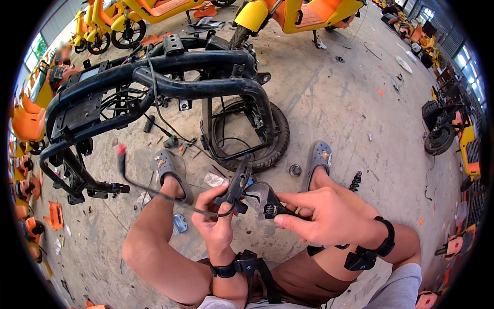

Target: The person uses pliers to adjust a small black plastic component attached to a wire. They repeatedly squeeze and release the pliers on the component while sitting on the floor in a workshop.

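My left hand (216, 221) is closed round a black lever assembly (235, 185), with a black cable (159, 193) running left from it to a red-tipped end (121, 149). My right hand (321, 216) grips an adjustable wrench (270, 208) with a silver head and dark handle, held right beside the assembly. A thin dark bent piece (253, 195) spans the gap between them; whether the wrench touches it, I cannot tell. In front stands a black scooter frame (180, 87) with loose cables and a tyre (275, 154) beneath it.
Yellow-orange scooters (280, 15) line the back and both sides. A partly dismantled one (440, 136) lies at right. On the floor are a spring shock (356, 180), a metal ring (295, 170), an orange panel (54, 216) and scraps. A person (391, 13) is far off at upper right.
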A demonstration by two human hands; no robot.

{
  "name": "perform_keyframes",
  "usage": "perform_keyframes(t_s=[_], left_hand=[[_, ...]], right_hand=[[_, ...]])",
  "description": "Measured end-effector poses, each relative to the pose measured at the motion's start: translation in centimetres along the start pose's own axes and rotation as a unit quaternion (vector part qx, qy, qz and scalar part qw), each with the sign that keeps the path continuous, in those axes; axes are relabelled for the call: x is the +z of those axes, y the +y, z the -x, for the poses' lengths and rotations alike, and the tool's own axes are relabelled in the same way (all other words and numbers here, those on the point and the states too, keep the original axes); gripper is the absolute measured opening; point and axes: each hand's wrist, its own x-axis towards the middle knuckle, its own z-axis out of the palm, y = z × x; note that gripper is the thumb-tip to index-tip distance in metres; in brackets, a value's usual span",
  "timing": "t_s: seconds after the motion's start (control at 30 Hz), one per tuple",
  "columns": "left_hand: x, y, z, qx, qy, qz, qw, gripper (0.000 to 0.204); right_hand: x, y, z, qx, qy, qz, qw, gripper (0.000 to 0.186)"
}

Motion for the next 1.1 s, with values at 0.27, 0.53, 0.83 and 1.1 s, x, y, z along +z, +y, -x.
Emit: perform_keyframes(t_s=[0.27, 0.53, 0.83, 1.1], left_hand=[[0.9, 0.1, 0.0, -0.039, 0.035, -0.020, 0.998, 0.038], [1.1, 0.3, 0.1, -0.062, 0.047, 0.000, 0.997, 0.032], [1.9, 0.7, 0.3, -0.051, 0.066, -0.035, 0.996, 0.029], [1.9, 1.2, 0.2, -0.097, 0.083, -0.008, 0.992, 0.027]], right_hand=[[0.8, 1.5, 0.0, -0.163, 0.102, 0.138, 0.972, 0.042], [1.4, 2.3, -0.2, -0.191, 0.136, 0.181, 0.955, 0.041], [1.7, 2.8, -0.5, -0.216, 0.163, 0.192, 0.943, 0.039], [1.8, 3.0, -0.4, -0.262, 0.183, 0.350, 0.881, 0.038]])
